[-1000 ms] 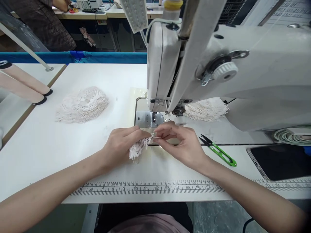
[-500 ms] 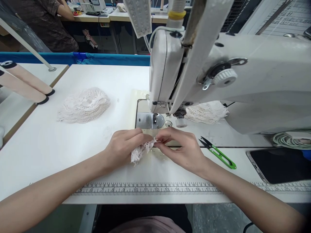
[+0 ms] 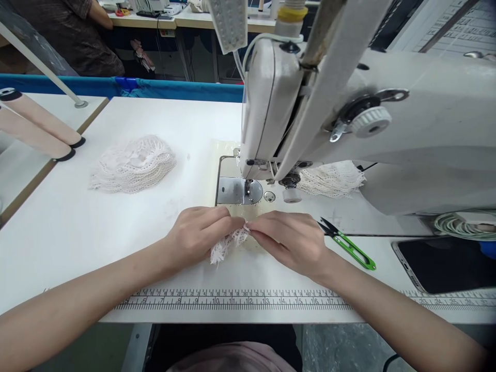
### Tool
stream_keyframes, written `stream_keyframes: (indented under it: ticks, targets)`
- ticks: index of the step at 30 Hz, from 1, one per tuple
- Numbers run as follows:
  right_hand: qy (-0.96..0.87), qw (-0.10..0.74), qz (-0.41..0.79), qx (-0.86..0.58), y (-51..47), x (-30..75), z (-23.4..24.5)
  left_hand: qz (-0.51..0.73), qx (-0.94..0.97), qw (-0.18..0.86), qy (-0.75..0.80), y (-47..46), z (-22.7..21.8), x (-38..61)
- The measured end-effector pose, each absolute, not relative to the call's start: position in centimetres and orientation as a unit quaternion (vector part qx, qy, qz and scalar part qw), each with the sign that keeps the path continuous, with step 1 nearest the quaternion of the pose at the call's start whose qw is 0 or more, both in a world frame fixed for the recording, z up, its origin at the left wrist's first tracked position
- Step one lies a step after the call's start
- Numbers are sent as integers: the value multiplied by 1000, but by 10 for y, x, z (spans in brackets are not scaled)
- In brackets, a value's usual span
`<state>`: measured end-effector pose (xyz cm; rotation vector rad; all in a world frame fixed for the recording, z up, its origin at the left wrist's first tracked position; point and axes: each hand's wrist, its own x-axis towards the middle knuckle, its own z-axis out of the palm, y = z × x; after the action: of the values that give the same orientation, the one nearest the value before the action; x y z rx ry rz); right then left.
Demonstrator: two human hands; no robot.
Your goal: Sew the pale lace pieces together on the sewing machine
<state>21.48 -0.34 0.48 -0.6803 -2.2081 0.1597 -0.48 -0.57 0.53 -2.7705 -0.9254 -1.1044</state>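
Two hands, left hand (image 3: pixel 197 233) and right hand (image 3: pixel 294 240), pinch one lace piece (image 3: pixel 227 245).

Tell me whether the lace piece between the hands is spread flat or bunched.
Bunched: the lace piece is pinched between the left hand and right hand, its loose end crumpled on the table.

Green snips (image 3: pixel 349 247), lace stack (image 3: pixel 132 165) and phone (image 3: pixel 445 263) lie on the table (image 3: pixel 77 232).

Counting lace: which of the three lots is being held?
The small lace piece pinched by left hand and right hand; the left stack and the right stack behind the machine lie untouched.
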Motion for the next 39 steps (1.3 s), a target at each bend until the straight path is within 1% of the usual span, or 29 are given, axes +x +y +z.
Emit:
stream_keyframes:
  ticks: [3,6,8,10,12,14,15,16,17,18,20,23,24,27,29,31,35,37,39]
  targets:
    - [-889,399,-5,-224,-3,219,7,-363,-884,2,-295,-6,6,-4]
    - [-909,379,-59,-161,-1,222,14,-364,-884,-24,-292,-7,6,-3]
    - [-913,376,-99,-126,-1,223,18,-364,-883,-54,-291,-10,6,-3]
    - [-908,384,-129,-108,-2,223,20,-374,-871,-114,-298,-13,9,-3]
    - [-905,391,-106,-131,-3,221,18,-351,-847,-219,-334,-16,12,-3]
    - [-901,386,-10,-200,-3,219,14,-281,-818,-310,-394,-16,15,-2]
    - [-893,375,54,-242,-2,217,12,-241,-809,-324,-427,-16,15,-1]
    - [-882,360,116,-281,0,215,9,-209,-808,-309,-457,-14,15,0]
    - [-869,344,167,-314,3,212,7,-187,-813,-271,-481,-12,13,1]
    - [-856,330,204,-343,5,210,4,-173,-820,-223,-498,-10,12,2]
    - [-831,303,239,-400,11,207,1,-163,-828,-143,-517,-6,8,4]
    - [-810,259,243,-468,18,205,-4,-196,-832,-69,-515,-4,4,5]
    - [-807,248,239,-480,20,205,-5,-218,-836,-29,-502,-5,3,5]
    - [-802,242,226,-497,22,204,-7,-252,-867,120,-413,-9,2,4]
    - [-800,249,221,-499,24,203,-7,-227,-891,173,-353,-12,1,4]
    - [-798,257,216,-501,26,203,-7,-186,-910,181,-324,-15,0,5]
    - [-799,263,203,-500,30,205,-9,-138,-916,161,-340,-20,0,7]
    - [-813,269,168,-489,29,207,-11,-132,-914,143,-357,-21,1,7]
    - [-837,284,94,-457,25,211,-11,-131,-914,130,-362,-18,1,6]
